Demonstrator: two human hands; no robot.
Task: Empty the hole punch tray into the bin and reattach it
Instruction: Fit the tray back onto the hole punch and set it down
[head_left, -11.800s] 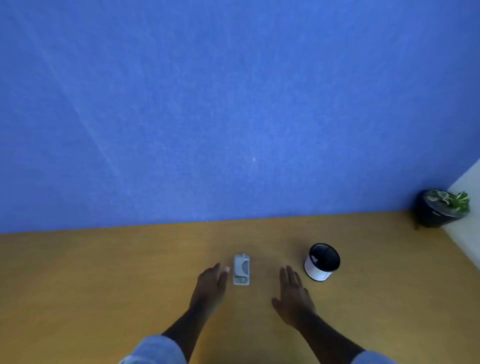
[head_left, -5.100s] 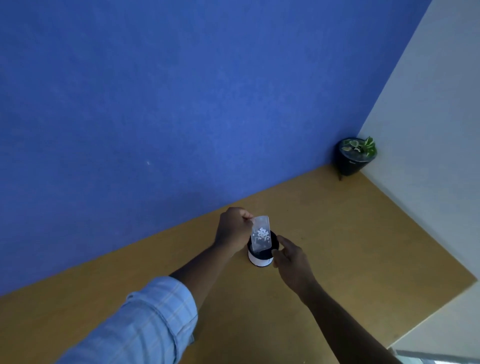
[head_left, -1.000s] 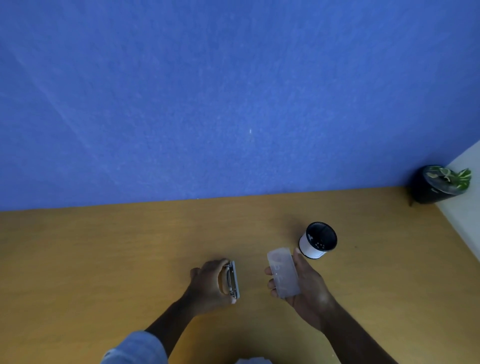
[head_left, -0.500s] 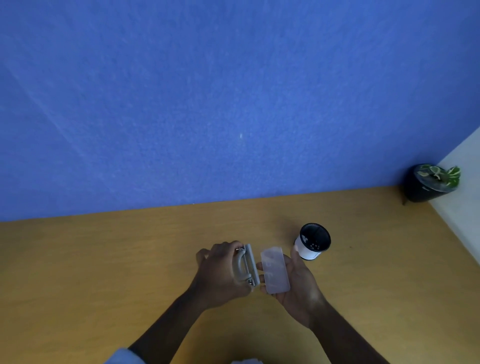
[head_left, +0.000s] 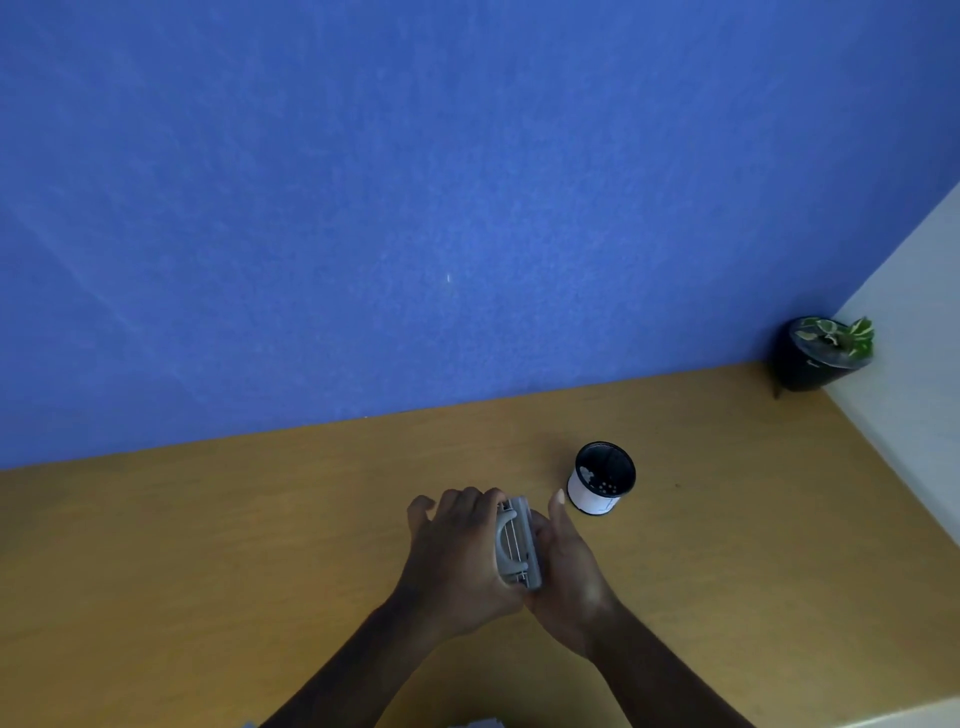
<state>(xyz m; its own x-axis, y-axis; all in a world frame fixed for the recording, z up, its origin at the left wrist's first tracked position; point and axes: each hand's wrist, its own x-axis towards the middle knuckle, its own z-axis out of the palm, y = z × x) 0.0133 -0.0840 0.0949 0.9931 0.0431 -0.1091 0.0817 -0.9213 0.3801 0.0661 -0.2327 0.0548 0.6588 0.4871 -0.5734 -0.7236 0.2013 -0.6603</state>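
Observation:
The grey hole punch (head_left: 511, 545) is held on its side above the wooden desk, between both hands. My left hand (head_left: 457, 551) grips it from the left, fingers curled over its top. My right hand (head_left: 566, 571) presses against its right face, where the clear tray lies; the tray is almost wholly hidden under that palm. The small bin (head_left: 602, 478), white outside and black inside, stands upright just right of my hands, with several white paper dots at its bottom.
A dark pot with a green plant (head_left: 823, 356) sits in the far right corner. A blue wall backs the desk (head_left: 208, 545), a white wall closes its right side, and the desk's front right edge shows at the lower right.
My hands have come together: the right hand has brought the clear tray against the underside of the hole punch held in the left hand. The bin has stayed in place.

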